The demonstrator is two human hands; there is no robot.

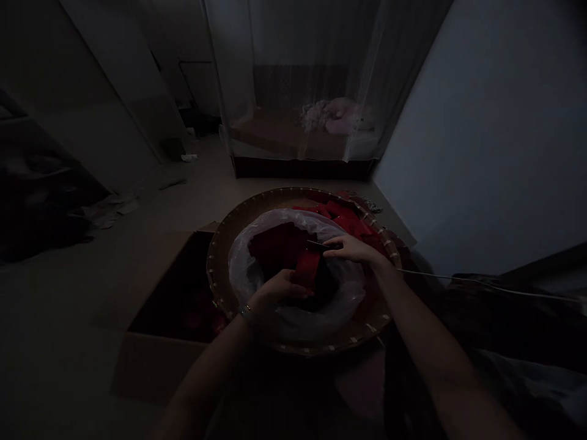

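My left hand point(279, 286) is closed on a red cloth piece point(307, 267), holding it up over an open plastic bag. In my right hand point(348, 247) is a slim pointed tool point(316, 244), its tip just above the cloth's upper edge; whether it has two blades is too dark to tell. The whitish plastic bag point(243, 250) lies spread in a round, shallow woven tray point(215, 263). Dark red cloth point(277, 243) fills the bag's far part. More bright red pieces point(346, 220) are heaped at the tray's far right, beyond my right hand.
A cardboard box point(156, 348) with dark reddish things inside stands left of the tray. A thin pale cord point(463, 285) runs off to the right. Farther back is a bed with a sheer net point(298, 55). A white wall point(495, 122) rises at the right.
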